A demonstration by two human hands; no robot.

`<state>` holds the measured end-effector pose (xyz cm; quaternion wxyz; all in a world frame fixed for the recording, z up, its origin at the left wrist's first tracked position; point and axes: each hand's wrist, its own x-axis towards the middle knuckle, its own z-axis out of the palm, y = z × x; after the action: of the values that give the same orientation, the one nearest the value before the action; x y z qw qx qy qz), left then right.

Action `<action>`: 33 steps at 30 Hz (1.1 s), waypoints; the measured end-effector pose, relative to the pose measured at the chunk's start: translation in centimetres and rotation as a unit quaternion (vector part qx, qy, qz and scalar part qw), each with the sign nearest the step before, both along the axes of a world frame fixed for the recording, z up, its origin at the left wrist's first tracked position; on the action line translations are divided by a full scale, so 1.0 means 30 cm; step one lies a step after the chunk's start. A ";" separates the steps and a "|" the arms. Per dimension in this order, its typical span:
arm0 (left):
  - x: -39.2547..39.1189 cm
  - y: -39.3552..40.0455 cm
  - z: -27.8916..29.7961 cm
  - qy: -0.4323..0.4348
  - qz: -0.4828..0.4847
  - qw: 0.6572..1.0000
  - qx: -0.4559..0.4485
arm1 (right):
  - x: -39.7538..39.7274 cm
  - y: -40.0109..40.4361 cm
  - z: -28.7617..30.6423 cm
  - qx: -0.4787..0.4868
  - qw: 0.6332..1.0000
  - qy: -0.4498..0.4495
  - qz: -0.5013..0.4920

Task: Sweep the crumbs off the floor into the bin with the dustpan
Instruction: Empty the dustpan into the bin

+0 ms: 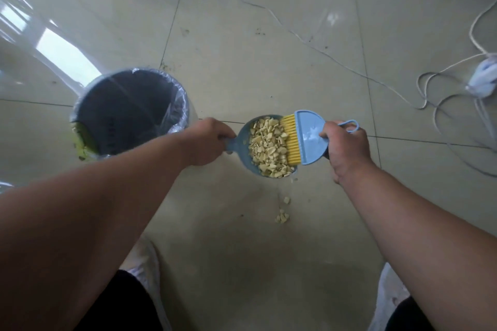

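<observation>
With left fingers (224, 134) wrapped on the full dustpan (243, 140) and right fingers (325, 134) gripping the brush (309, 137), a tilt could spill crumbs (269, 145) short of the bin (129, 113).

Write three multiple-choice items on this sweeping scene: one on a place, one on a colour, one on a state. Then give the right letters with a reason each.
1. Where does the bin stand relative to the dustpan?
A. to its left
B. to its right
C. behind the person's feet

2. What colour are the bristles of the brush?
A. white
B. yellow
C. black

3. What is the state of the dustpan?
A. empty
B. loaded with crumbs
C. upside down over the bin

Answers:
1 A, the lined bin sits left of the pan, beyond the left hand.
2 B, the bristles are yellow under a blue brush back held by the right hand.
3 B, pale crumbs fill the pan, while a few stray crumbs lie on the floor.
</observation>
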<state>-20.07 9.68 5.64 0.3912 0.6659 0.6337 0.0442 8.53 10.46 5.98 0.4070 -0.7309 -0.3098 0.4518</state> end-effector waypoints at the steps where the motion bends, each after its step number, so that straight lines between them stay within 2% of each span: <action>1: -0.010 0.012 0.033 -0.002 -0.001 1.000 -0.003 | -0.006 0.010 0.029 0.010 1.000 0.006 -0.002; 8: -0.110 0.071 0.297 0.013 -0.015 1.000 -0.010 | -0.079 0.043 0.234 0.056 0.998 0.030 0.017; 11: -0.184 0.071 0.402 0.040 -0.009 0.999 -0.006 | -0.144 0.042 0.310 0.060 0.995 0.066 0.042; 19: -0.428 0.006 0.598 0.029 0.028 0.999 -0.017 | -0.346 0.033 0.435 0.073 0.979 0.159 0.106; 25: -0.593 -0.042 0.602 0.044 0.077 0.996 -0.021 | -0.509 0.042 0.420 0.044 0.966 0.187 0.173; 33: -0.791 -0.107 0.418 0.084 0.144 0.985 -0.037 | -0.715 0.048 0.264 -0.002 0.954 0.183 0.236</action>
<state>-43.80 6.48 18.18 0.3502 0.5540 0.7550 0.0206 -12.91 11.90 13.91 0.3365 -0.5427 -0.3929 0.6617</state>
